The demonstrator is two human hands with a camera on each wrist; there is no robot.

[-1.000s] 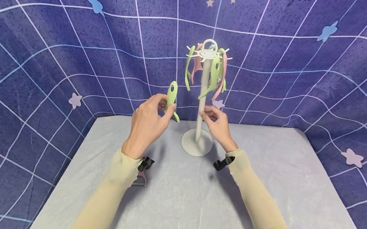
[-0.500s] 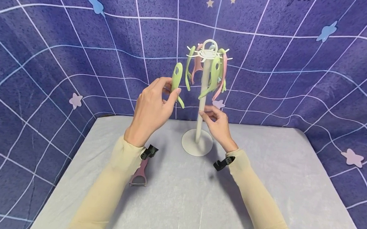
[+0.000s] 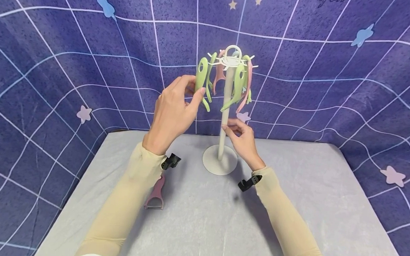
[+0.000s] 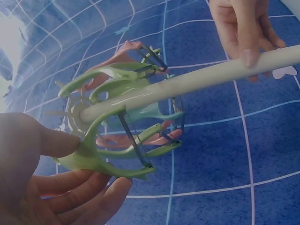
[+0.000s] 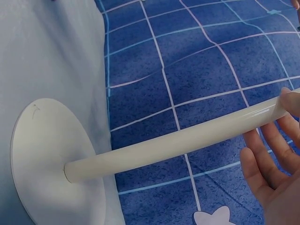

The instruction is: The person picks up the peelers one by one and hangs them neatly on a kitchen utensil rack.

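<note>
My left hand [image 3: 176, 108] pinches a green Y-shaped peeler [image 3: 201, 75] between thumb and fingers, its holed handle end up. This peeler stands just left of the white rack's hooks [image 3: 232, 60]. In the left wrist view its metal blade [image 4: 134, 140] shows below the thumb. Several green and pink peelers hang from the hooks, among them a green peeler [image 3: 238, 87] in front and a pink peeler [image 3: 245, 87] on the right. My right hand [image 3: 241, 140] grips the rack's white post [image 3: 226, 106] partway up, thumb and fingers around it in the right wrist view.
A pink peeler [image 3: 156, 193] lies on the grey-covered table [image 3: 199, 221], beside the left sleeve. The rack's round base [image 3: 211, 159] stands near the table's back edge. Behind it hangs a blue-purple curtain [image 3: 154, 38] with grid lines and stars.
My left hand has risen and moved slightly right, bringing the green peeler up beside the hooks. More of the pink peeler on the table shows now. My right hand has stayed on the post.
</note>
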